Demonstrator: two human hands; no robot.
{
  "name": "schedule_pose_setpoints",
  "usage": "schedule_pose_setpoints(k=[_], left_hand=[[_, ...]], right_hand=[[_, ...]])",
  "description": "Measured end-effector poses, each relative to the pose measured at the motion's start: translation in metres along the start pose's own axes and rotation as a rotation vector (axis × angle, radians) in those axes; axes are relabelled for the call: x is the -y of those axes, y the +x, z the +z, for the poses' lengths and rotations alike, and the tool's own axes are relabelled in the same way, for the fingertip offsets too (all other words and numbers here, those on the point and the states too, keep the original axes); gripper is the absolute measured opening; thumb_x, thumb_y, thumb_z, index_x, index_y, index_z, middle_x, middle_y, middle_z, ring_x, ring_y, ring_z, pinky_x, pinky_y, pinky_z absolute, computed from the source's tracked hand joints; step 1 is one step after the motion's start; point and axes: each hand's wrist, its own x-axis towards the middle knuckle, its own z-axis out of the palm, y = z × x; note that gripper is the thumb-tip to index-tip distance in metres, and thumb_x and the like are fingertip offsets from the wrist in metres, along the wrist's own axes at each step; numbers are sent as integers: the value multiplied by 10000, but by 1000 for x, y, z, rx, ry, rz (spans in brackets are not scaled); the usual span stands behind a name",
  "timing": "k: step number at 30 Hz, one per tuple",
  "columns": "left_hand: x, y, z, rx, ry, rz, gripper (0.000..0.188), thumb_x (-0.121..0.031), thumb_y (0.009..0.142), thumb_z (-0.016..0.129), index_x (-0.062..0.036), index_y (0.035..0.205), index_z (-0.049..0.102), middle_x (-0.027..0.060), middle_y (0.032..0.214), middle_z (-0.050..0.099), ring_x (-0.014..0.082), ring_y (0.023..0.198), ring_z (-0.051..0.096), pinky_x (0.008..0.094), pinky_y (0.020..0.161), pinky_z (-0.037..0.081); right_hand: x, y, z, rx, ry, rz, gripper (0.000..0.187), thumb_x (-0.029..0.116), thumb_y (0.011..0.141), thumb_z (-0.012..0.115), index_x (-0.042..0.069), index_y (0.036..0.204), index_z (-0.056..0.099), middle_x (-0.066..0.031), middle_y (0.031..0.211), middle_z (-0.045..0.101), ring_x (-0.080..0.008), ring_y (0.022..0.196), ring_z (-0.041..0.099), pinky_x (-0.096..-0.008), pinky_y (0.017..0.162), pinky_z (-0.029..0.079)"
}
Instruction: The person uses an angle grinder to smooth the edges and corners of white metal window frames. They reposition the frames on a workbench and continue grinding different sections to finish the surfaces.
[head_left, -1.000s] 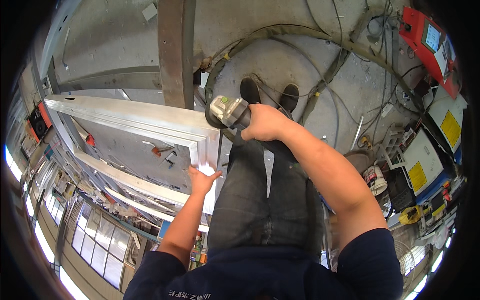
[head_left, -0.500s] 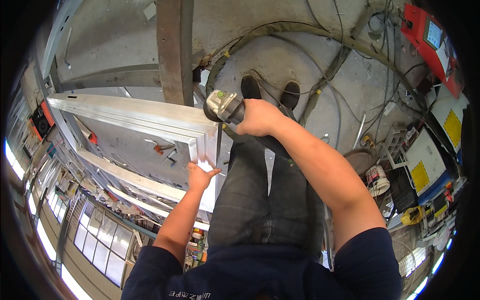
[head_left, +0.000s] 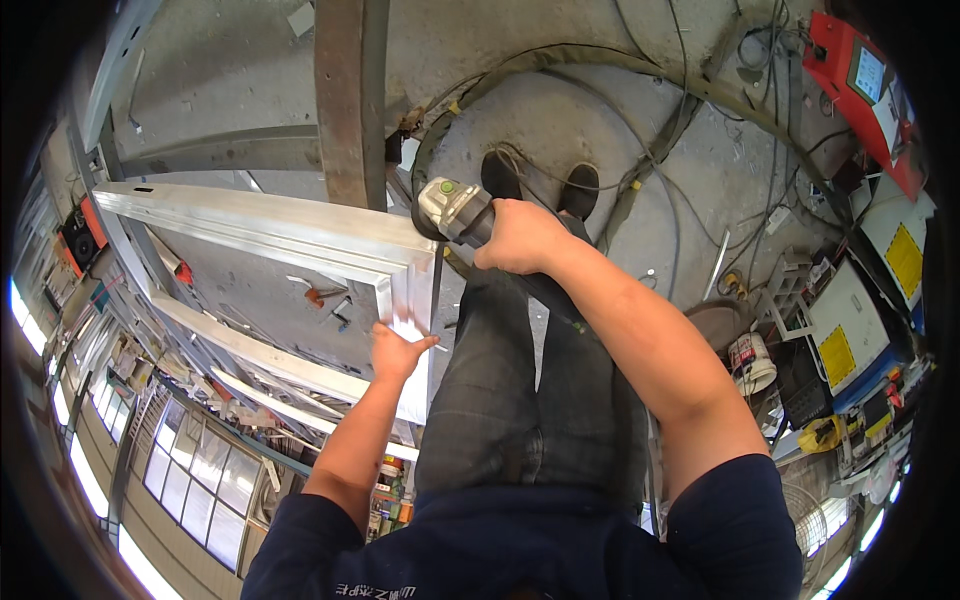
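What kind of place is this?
Likely a metalworking shop: the right hand holds an angle grinder by a silvery metal frame, a thick sheathed line loops nearby, and a boxy red machine stands off right.

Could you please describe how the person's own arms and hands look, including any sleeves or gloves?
The left hand and right hand are both bare, without gloves. The dark navy shirt has short sleeves, which leave both forearms uncovered. No watch or bracelet shows on either wrist.

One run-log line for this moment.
Right hand: gripping angle grinder | Left hand: on metal frame | Grinder: at frame's corner | Contact: unclear
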Motion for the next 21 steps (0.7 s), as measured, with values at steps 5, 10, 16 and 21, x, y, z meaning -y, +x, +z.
schedule_pose_setpoints(k=[5,10,16,21], left_hand=[[9,3,9,-31,12,32,1049,-489,551,978,80,1253,445,262,1197,625,397,1110,654,446,943,539],[2,4,5,-20,25,18,1070,-494,549,978,83,1267,434,273,1198,626,400,1112,655,449,938,541],[2,3,3,-13,27,22,1060,-490,555,977,87,1261,437,280,1207,616,403,1123,646,447,935,537],[1,0,0,19,9,15,1052,-480,572,975,94,1270,434,277,1231,599,395,1126,646,436,946,533]], right_hand=[[3,-2,-1,-27,23,-13,597,310,632,761,-83,1069,655,-276,983,715,-394,950,701,-434,867,546],[1,0,-2,10,43,-21,594,309,636,758,-83,1069,655,-273,999,715,-394,961,699,-430,871,546],[3,1,1,-3,25,-18,578,312,644,750,-75,1062,653,-268,984,715,-394,967,700,-433,863,549],[5,1,-2,-21,10,32,575,318,646,744,-80,1051,648,-273,977,713,-400,974,697,-435,877,546]])
